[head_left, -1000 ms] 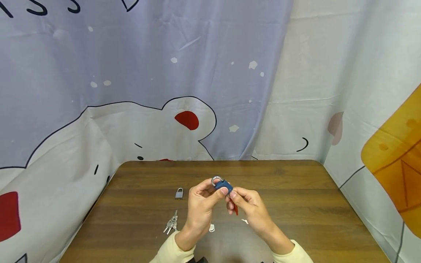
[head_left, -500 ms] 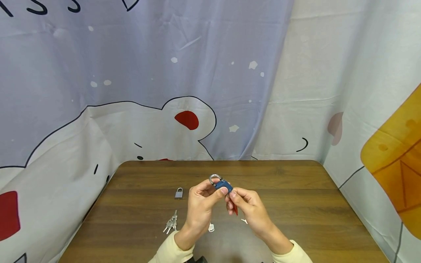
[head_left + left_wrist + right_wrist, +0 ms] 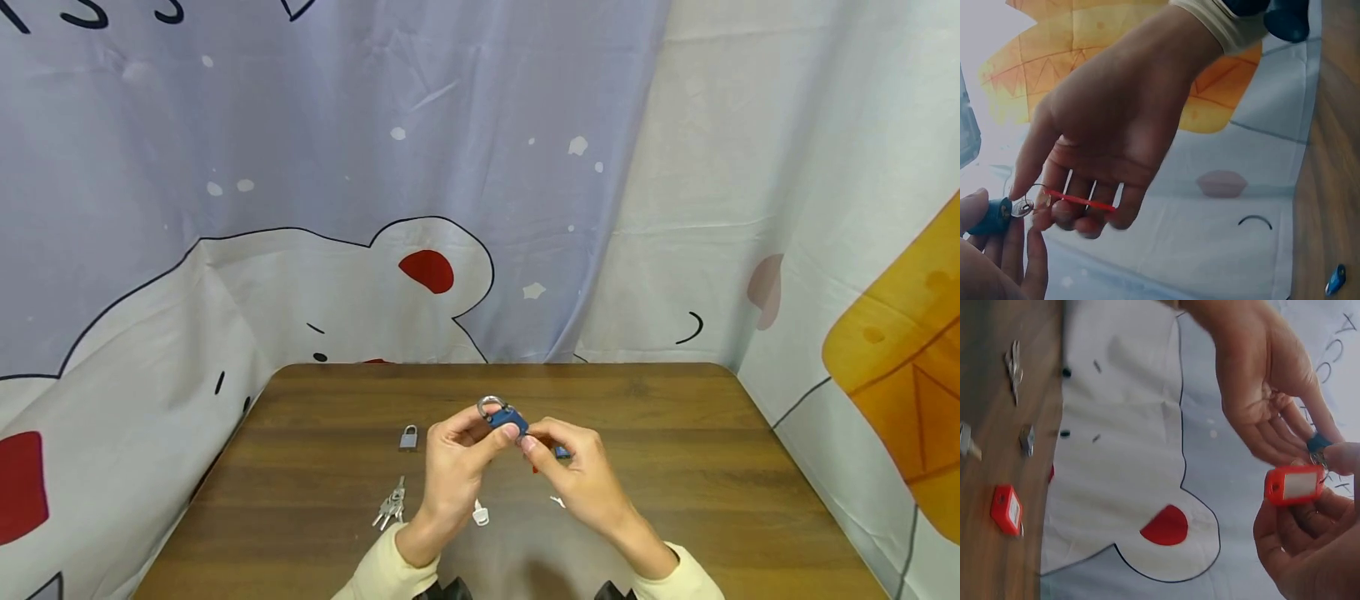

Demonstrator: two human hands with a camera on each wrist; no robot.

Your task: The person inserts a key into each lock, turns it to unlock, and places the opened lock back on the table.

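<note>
My left hand (image 3: 457, 467) grips a small blue padlock (image 3: 507, 420), its silver shackle (image 3: 489, 404) pointing up and left. Whether the shackle is locked, I cannot tell. At the lower end of the padlock, my right hand (image 3: 581, 471) pinches a key's head (image 3: 1022, 207) between thumb and forefinger. The key's blade is hidden, and its head is right against the padlock. From it hangs a red key tag (image 3: 1291, 485) with a white label, on a ring, beneath the right fingers. In the head view that hand covers most of the tag.
On the wooden table (image 3: 337, 400) lie a silver padlock (image 3: 408, 438), a bunch of keys (image 3: 392, 505), a white-headed key (image 3: 480, 514) and a small pale piece (image 3: 557, 502). Another blue padlock (image 3: 562, 452) shows behind the right hand. A second red tag (image 3: 1007, 509) lies there too.
My right hand has turned at the padlock, so the red tag now shows only slightly and the other blue padlock has come into sight. The held padlock's shackle appears to stand out further.
</note>
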